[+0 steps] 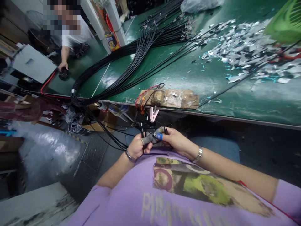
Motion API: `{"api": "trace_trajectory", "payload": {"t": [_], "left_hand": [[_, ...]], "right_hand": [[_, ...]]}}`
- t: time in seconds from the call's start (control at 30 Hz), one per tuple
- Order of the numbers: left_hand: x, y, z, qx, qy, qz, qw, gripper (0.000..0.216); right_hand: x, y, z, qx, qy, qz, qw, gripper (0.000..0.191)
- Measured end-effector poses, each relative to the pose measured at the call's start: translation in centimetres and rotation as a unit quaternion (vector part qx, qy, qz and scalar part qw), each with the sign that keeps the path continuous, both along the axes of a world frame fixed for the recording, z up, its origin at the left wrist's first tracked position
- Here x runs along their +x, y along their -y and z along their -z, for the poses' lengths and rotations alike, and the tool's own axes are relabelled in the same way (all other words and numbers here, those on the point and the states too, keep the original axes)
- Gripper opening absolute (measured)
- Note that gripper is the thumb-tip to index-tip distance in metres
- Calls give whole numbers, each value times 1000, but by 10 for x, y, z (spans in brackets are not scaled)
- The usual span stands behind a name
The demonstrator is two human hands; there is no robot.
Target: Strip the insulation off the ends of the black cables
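Close to my shirt, just off the table's front edge, my two hands meet with fingertips together. My left hand (138, 146) is closed on thin black cables (117, 142) that trail away to the left; grey covers wrap its thumb and fingertips. Opposite it, my right hand (174, 139) pinches at the cable end, with a blue wrap on one finger and grey covers on others. Exactly what sits between the fingertips is too small to make out. Beyond them, a pink clothes peg (154, 115) hangs at the table edge.
A looped bundle of black cables (113, 67) lies across the green table (164, 67). A wooden board (181, 98) sits at its front edge. White scraps (246, 47) and a green basket (285, 23) are on the right. At far left a person's hand (63, 65) holds a dark bundle.
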State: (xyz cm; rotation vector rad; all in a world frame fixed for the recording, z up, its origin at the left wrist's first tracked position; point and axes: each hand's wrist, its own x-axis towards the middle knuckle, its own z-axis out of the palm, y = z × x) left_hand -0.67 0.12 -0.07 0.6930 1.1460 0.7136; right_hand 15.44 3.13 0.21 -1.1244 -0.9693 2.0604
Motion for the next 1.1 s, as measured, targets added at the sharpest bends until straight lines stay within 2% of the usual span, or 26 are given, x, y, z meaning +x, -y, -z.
{"api": "trace_trajectory", "payload": {"t": [0.13,0.2,0.27,0.37,0.43,0.53,0.7,0.8,0.87,0.93,1.03,1.1], "left_hand": [[1,1,-1,25,-35,70,997,54],[1,3,-4,84,-116,52,988,49],[1,5,-6,179,-228,1,957,41],[-2,7,-4,291,-359,-50,885,27],[-4,9,0,318,-400,-62,858,21],[-6,12,7,321,-417,-61,848,18],[-5,21,13,312,-419,-44,852,17],[-7,22,11,286,-367,-23,885,24],[-10,17,7,233,-285,26,930,33],[-15,9,2,155,-185,107,965,44],[-20,-5,-2,64,-76,219,971,52],[-21,-11,-3,44,-59,237,969,51]], "right_hand": [[3,1,-1,50,7,-3,999,37],[5,2,0,56,16,0,998,34],[6,2,0,46,26,4,999,30],[8,4,-2,29,27,-9,999,28],[7,5,-4,30,24,-26,999,30],[3,4,-4,44,36,-31,998,34],[-7,1,2,89,87,-43,991,39],[-8,0,4,130,88,-53,986,40],[-6,0,4,159,81,-63,982,40],[-2,1,5,184,75,-76,977,39],[3,3,7,203,68,-91,972,36],[5,4,9,205,57,-89,973,35]]}}
